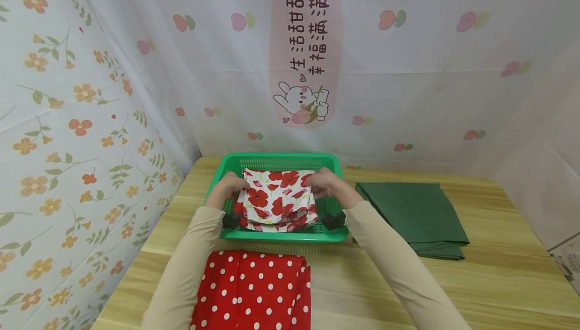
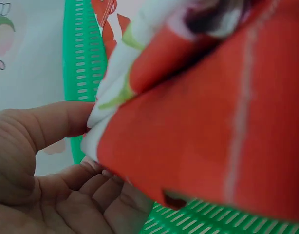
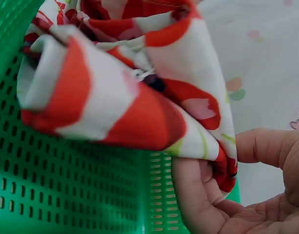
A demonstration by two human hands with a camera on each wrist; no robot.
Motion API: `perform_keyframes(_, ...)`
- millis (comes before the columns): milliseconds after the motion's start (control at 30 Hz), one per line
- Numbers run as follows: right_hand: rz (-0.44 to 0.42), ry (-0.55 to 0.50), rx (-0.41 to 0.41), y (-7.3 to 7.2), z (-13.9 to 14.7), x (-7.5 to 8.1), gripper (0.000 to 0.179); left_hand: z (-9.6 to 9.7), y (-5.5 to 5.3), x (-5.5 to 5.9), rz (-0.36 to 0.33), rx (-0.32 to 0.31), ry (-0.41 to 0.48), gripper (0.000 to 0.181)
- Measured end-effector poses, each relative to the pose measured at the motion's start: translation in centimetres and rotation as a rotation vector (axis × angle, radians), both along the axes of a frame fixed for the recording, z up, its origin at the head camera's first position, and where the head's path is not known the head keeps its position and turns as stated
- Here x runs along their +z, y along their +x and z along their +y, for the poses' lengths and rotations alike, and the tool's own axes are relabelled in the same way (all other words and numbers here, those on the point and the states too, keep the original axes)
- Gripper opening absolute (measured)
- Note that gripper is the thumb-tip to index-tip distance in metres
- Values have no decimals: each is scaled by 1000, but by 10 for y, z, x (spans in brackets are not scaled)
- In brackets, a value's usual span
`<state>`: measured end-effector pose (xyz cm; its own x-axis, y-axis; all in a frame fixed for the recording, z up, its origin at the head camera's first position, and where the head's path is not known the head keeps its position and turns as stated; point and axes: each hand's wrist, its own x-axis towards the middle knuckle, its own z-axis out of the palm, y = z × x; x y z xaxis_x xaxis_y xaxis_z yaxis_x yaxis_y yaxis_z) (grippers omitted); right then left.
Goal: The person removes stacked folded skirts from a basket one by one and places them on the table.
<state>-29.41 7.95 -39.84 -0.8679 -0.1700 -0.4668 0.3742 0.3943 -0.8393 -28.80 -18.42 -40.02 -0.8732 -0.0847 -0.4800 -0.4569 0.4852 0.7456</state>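
Observation:
A folded white cloth with red poppies (image 1: 272, 196) is held over the green plastic basket (image 1: 281, 237). My left hand (image 1: 228, 187) pinches its left edge, thumb on top and fingers beneath, as the left wrist view shows with the hand (image 2: 57, 161) close up. At the opposite edge my right hand (image 1: 327, 185) pinches the cloth the same way; in the right wrist view the thumb and fingers of that hand (image 3: 266, 190) grip a folded corner. More poppy-print fabric (image 1: 290, 227) shows below, inside the basket. Whether it is a separate piece I cannot tell.
In front of the basket lies a folded red cloth with white dots (image 1: 254, 290). A folded dark green cloth (image 1: 417, 214) rests to the right on the wooden table (image 1: 489, 269). Printed curtains (image 1: 217, 83) hang behind and on the left.

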Motion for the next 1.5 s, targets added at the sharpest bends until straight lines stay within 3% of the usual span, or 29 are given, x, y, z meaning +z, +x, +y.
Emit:
perform_keyframes(300,20,-96,7,2,15,16,41,0,5,21,54,-31,62,33)
perform_keyframes(500,15,-122,6,7,23,26,46,1,11,34,49,-58,66,32)
perform_keyframes(833,38,-173,22,19,36,36,68,2,19,41,74,-98,110,36)
perform_keyframes(1267,117,-236,67,38,64,44,60,10,34,51,112,-125,191,27)
perform_keyframes(1500,167,-237,82,55,80,49,63,20,43,55,138,-172,233,34)
